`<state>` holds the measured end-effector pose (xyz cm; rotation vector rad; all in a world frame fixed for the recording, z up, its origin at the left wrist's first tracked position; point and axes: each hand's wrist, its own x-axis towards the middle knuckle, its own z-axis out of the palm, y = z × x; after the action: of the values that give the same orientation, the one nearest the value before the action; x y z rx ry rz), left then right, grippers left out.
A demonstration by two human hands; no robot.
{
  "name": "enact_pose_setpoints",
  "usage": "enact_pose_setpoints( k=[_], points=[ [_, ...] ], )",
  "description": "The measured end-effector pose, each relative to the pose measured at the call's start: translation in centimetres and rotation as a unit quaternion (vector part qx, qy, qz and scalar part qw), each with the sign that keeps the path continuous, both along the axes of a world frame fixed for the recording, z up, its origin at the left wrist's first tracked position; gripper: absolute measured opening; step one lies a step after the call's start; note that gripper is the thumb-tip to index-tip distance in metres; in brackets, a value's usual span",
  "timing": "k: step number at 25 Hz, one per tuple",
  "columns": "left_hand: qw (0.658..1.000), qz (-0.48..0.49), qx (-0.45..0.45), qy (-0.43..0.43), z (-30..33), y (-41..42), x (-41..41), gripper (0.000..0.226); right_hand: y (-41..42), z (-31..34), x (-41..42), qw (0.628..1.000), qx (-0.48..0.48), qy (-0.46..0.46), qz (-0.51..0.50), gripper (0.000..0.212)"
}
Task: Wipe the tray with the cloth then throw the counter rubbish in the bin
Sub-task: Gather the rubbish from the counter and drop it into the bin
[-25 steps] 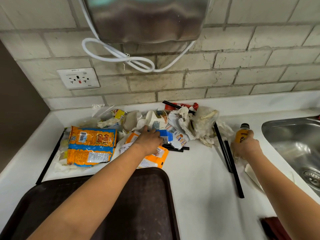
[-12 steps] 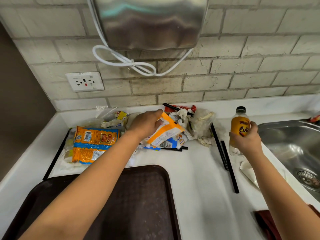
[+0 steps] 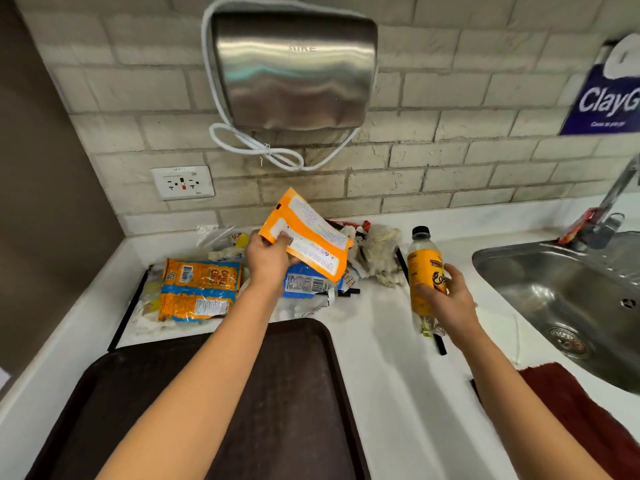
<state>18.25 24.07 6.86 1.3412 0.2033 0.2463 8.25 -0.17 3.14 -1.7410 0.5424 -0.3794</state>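
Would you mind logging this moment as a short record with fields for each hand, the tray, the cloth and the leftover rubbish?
left hand: left hand holds an orange and white packet raised above the pile
right hand: right hand grips an orange-labelled bottle, black cap up
tray: dark brown tray on the white counter, nothing on its visible part
cloth: dark red cloth lying near the sink
leftover rubbish: orange snack bag, crumpled tissues, blue wrapper

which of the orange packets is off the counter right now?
The orange-and-white packet, pinched in the left hand and lifted above the pile. The orange-and-blue snack bag lies flat on the counter to its left.
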Motion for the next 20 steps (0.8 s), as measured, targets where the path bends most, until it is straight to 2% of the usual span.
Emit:
enact_pose_setpoints(
  k=[5, 8, 10, 13, 15, 18, 20],
  points=[
    [0.989, -0.018, -0.144, 0.016, -0.4, 0.2, -5.8, 0.016, 1.9, -0.4, -5.0, 0.999, 0.041, -0.006, 0.002, 0.068],
    [0.983, -0.016, -0.182, 0.021, -0.6, 0.3, -7.4, 0.028, 2.9, -1.2, -8.1, 0.999, 0.037, -0.007, -0.011, 0.066],
    [0.977, -0.018, -0.208, 0.043, -1.0, 0.1, -8.0, 0.026, 3.8, -1.9, -9.8, 0.998, 0.052, -0.003, -0.021, 0.065],
    [0.974, -0.018, -0.211, 0.079, -2.0, -0.8, -8.7, 0.019, 4.4, -2.9, -11.0, 0.992, 0.126, 0.004, -0.002, 0.06],
    [0.97, -0.015, -0.221, 0.098, -2.5, -1.6, -9.2, 0.026, 4.7, -2.9, -11.2, 0.983, 0.182, 0.001, 0.029, 0.054],
    [0.967, -0.016, -0.229, 0.11, -3.3, -2.5, -9.2, 0.031, 4.1, -3.2, -10.7, 0.963, 0.257, -0.025, 0.082, 0.062],
    [0.963, -0.02, -0.242, 0.114, -3.7, -3.0, -8.6, 0.033, 3.5, -3.2, -9.8, 0.943, 0.299, -0.039, 0.142, 0.074]
  ],
)
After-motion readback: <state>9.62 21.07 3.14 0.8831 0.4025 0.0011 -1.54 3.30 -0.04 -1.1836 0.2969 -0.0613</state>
